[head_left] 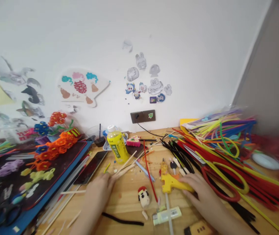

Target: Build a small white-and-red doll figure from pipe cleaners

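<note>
Glue gun, yellow (167, 183), sits right of the drink bottle (118, 148) and closer to the person than it, its nozzle aimed away toward the wall and a translucent glue stick (167, 201) running out of its rear. The right hand (196, 190), farther right of the bottle, grasps the gun's handle, fingers above and thumb below. The left hand (102, 185), on the near side of the bottle and a little to its left, has its fingertips at the lower ends of pale wooden sticks (126, 162); whether it pinches them or only touches them, I cannot tell. These sticks slant up just beside the bottle's right side.

Nearer the person than the bottle and to its right rests a small cream figurine head (143, 198) with a red top and black markings. A red pipe cleaner (148, 168) lies right of the bottle, and a black pipe cleaner (123, 220) well in front of it. Left of the bottle are a dark phone (91, 169) and, farther left, orange fuzzy flowers (63, 147) on a blue-edged mat (67, 174). Far right of the bottle, red-handled scissors (236, 198) lie among a large spread of red pipe cleaners (254, 184). Behind the bottle, toward the right, a black plug (137, 116) fills a wall socket.
</note>
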Available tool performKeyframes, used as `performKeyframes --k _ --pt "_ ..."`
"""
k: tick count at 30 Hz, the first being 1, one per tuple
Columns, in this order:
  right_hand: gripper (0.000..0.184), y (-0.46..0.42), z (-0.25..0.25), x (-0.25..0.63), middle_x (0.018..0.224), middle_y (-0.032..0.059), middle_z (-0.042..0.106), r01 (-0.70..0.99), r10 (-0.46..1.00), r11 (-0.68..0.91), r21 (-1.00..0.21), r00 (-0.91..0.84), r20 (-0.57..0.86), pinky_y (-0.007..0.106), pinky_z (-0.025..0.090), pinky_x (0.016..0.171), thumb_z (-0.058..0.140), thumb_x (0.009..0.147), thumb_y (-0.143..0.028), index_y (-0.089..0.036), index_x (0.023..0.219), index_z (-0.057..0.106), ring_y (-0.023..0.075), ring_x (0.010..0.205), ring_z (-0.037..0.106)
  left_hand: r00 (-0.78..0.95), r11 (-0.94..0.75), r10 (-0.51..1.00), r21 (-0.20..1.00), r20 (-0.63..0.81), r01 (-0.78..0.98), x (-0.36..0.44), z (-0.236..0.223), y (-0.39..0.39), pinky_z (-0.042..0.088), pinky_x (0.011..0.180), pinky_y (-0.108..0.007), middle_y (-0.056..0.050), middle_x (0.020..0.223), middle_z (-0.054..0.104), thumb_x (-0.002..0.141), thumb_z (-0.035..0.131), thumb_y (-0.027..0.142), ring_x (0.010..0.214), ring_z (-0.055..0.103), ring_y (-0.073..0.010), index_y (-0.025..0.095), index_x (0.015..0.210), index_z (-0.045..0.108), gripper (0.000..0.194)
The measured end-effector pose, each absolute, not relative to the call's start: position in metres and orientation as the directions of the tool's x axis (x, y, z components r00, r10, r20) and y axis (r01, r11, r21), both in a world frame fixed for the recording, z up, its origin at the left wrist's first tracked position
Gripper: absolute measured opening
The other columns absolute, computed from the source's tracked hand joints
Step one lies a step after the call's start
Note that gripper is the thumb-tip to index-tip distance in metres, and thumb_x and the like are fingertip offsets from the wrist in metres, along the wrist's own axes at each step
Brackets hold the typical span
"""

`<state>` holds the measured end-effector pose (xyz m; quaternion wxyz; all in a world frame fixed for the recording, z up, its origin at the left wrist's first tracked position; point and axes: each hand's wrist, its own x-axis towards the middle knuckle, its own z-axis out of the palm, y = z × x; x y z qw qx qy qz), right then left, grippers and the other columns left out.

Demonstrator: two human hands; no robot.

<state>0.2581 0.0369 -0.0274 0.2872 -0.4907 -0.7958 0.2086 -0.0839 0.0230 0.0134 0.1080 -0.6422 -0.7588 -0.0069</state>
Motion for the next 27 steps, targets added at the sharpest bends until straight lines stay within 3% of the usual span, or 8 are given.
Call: performKeyframes --k 5,13,18,27 --pt "0.030 0.037 -0.026 0.258 0.111 0.0098 0.060 0.664 0.901 0.429 -0.612 -0.359 0.243 0.044 0.037 0.097 0.046 0.080 -0.018 -0.018 0.106 0.061 0.0249 0.108 0.050 -0.078 0.096 0.990 -0.159 0.116 0.983 -0.078 0.006 0.024 0.045 0.069 -0.030 -0.009 0.086 0.069 0.088 0.041 0.030 0.080 0.065 -0.0229 0.017 0.082 0.064 0.027" --pt "0.028 0.037 -0.026 0.258 0.104 0.0091 0.063 0.650 0.896 0.443 -0.617 -0.337 0.289 0.044 0.041 0.092 0.047 0.078 -0.018 -0.019 0.101 0.063 0.0253 0.102 0.053 -0.056 0.085 0.992 -0.257 0.116 0.963 -0.055 0.003 0.015 0.045 0.077 -0.037 -0.014 0.095 0.065 0.087 0.036 0.013 0.090 0.061 -0.0264 0.014 0.093 0.064 0.030" --pt "0.026 0.036 -0.025 0.258 0.101 0.0086 0.063 0.641 0.882 0.471 -0.605 -0.354 0.311 0.044 0.043 0.088 0.047 0.080 -0.019 -0.020 0.100 0.063 0.0249 0.097 0.054 -0.065 0.100 0.990 -0.306 0.124 0.947 -0.035 -0.001 0.005 0.049 0.067 -0.042 -0.020 0.098 0.062 0.084 0.034 0.005 0.089 0.059 -0.0329 0.005 0.103 0.061 0.033" --pt "0.026 0.038 -0.030 0.261 0.105 0.0105 0.062 0.670 0.882 0.470 -0.574 -0.360 0.303 0.046 0.042 0.091 0.047 0.081 -0.024 -0.019 0.101 0.063 0.0265 0.102 0.055 -0.072 0.105 0.991 -0.336 0.109 0.936 -0.030 -0.002 0.003 0.051 0.066 -0.039 -0.018 0.097 0.061 0.081 0.038 0.000 0.090 0.059 -0.0309 0.006 0.104 0.061 0.033"
